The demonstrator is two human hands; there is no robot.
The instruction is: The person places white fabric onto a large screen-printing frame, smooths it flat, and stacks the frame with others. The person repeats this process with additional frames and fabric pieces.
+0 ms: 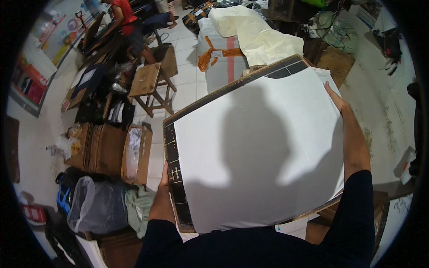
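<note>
A large white sheet (259,147) lies spread over a dark board (175,178) with pale grid marks along its left and far edges. My left hand (163,176) rests against the board's left edge, fingers around the rim. My right hand (335,99) lies flat on the sheet's far right corner, fingers stretched out. Both forearms come up from dark sleeves at the bottom. My shadow falls across the middle of the sheet.
A wooden stool (147,82) stands on the tiled floor to the left. Cardboard boxes (107,149) and a grey plastic bag (96,205) crowd the lower left. Wrapped bales (223,53) with cream cloth (263,38) lie beyond the board. A person in a red shirt (123,15) sits far back.
</note>
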